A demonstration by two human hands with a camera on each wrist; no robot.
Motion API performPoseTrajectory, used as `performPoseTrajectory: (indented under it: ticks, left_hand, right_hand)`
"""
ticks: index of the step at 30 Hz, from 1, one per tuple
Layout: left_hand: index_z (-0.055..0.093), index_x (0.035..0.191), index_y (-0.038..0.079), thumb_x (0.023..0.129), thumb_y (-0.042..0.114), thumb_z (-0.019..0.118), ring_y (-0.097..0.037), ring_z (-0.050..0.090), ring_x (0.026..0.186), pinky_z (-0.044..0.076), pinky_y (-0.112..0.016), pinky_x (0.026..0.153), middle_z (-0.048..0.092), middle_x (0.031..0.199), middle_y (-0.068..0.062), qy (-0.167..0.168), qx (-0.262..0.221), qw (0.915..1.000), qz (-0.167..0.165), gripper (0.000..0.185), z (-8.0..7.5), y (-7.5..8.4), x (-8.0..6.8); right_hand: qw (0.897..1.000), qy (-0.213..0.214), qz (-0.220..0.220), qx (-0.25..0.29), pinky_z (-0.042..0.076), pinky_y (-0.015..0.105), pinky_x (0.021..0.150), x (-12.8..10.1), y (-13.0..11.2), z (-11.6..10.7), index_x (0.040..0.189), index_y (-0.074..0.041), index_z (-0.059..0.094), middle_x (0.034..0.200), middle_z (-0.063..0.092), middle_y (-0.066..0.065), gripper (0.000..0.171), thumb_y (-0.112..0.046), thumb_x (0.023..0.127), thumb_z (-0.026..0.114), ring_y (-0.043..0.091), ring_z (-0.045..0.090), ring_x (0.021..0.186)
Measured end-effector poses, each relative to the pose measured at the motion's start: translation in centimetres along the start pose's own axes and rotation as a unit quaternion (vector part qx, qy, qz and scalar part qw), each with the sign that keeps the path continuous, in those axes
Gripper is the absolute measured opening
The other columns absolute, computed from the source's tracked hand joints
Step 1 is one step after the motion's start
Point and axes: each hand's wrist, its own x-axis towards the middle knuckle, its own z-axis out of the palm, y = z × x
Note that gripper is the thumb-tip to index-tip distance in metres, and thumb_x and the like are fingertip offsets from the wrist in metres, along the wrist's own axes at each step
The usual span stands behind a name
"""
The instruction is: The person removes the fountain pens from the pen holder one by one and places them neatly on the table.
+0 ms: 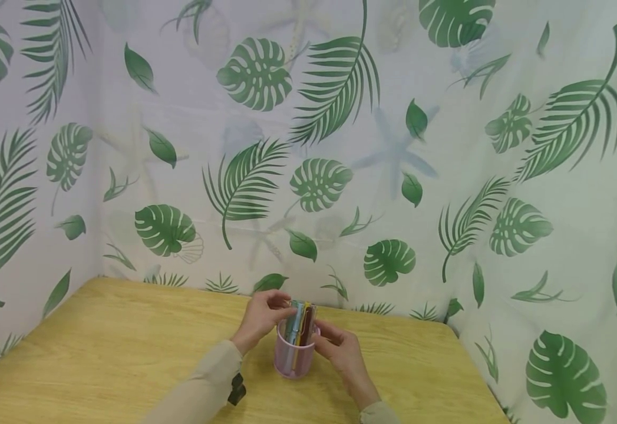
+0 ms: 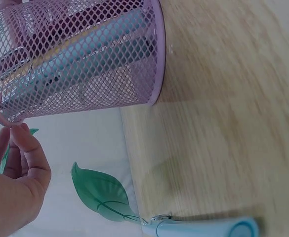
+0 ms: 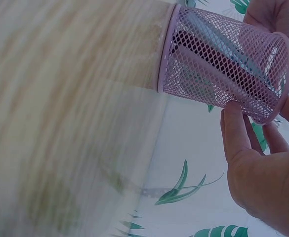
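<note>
A pink mesh pen holder stands upright on the wooden table, with several pens upright inside, among them light blue, yellow and dark red ones. At its upper left side is my left hand; in the left wrist view, the thumb and fingertips of that hand pinch at the holder's rim. On the other side my right hand holds the holder, a finger against the mesh wall and the thumb by the rim. Part of the left hand's contact is hidden.
A light blue pen-like cylinder with a metal clip lies on the table at the lower edge of the left wrist view. The wooden table backs onto a white wall covering with green leaf prints, which also encloses both sides.
</note>
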Motion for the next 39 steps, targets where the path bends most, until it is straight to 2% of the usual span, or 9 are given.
performPoseTrajectory:
  ticks: [9, 21, 27, 32, 39]
  left_hand:
    - [0.07, 0.111, 0.008, 0.082, 0.018, 0.08, -0.02, 0.065, 0.092, 0.056, -0.035, 0.08, 0.071, 0.101, -0.009, -0.008, 0.014, 0.9998, 0.01, 0.032, 0.7, 0.0, 0.0]
    - [0.071, 0.115, 0.009, 0.086, 0.018, 0.076, -0.021, 0.068, 0.097, 0.057, -0.036, 0.081, 0.073, 0.106, -0.007, -0.028, 0.018, 0.9993, 0.015, 0.031, 0.2, 0.1, 0.0]
    - [0.071, 0.115, 0.01, 0.087, 0.017, 0.075, -0.023, 0.068, 0.1, 0.057, -0.038, 0.084, 0.073, 0.108, -0.01, -0.03, 0.001, 0.9995, 0.008, 0.028, -0.1, 0.0, 0.0]
    - [0.07, 0.116, 0.008, 0.087, 0.016, 0.075, -0.025, 0.069, 0.101, 0.057, -0.039, 0.085, 0.073, 0.109, -0.012, -0.024, -0.02, 0.9994, 0.018, 0.03, -0.4, 0.1, 0.1]
    - [0.07, 0.117, 0.007, 0.088, 0.015, 0.074, -0.023, 0.069, 0.099, 0.057, -0.037, 0.084, 0.073, 0.108, -0.012, -0.021, -0.026, 0.9989, 0.033, 0.03, -0.5, 0.4, 0.0]
  right_hand:
    - [1.0, -0.001, -0.001, 0.01, 0.055, 0.037, 0.092, 0.0, 0.2, 0.0, 0.133, 0.004, 0.056, 0.132, 0.059, 0.026, 0.042, -0.012, 0.095, 0.065, 0.026, 0.066, 0.109]
    - [1.0, -0.004, 0.001, 0.008, 0.055, 0.037, 0.093, 0.1, -0.1, 0.0, 0.134, 0.003, 0.056, 0.135, 0.057, 0.025, 0.044, -0.015, 0.095, 0.066, 0.022, 0.064, 0.112]
    - [1.0, -0.004, 0.001, 0.014, 0.054, 0.038, 0.093, 0.1, 0.2, -0.1, 0.134, 0.005, 0.055, 0.131, 0.059, 0.026, 0.045, -0.014, 0.095, 0.066, 0.02, 0.065, 0.107]
    - [1.0, -0.005, 0.004, 0.015, 0.053, 0.041, 0.095, 0.0, 0.1, 0.0, 0.135, 0.004, 0.055, 0.133, 0.057, 0.026, 0.046, -0.015, 0.095, 0.065, 0.02, 0.064, 0.109]
    - [1.0, -0.004, 0.004, 0.009, 0.054, 0.039, 0.094, 0.0, 0.2, 0.0, 0.135, 0.005, 0.055, 0.132, 0.058, 0.026, 0.045, -0.014, 0.095, 0.065, 0.021, 0.064, 0.11]
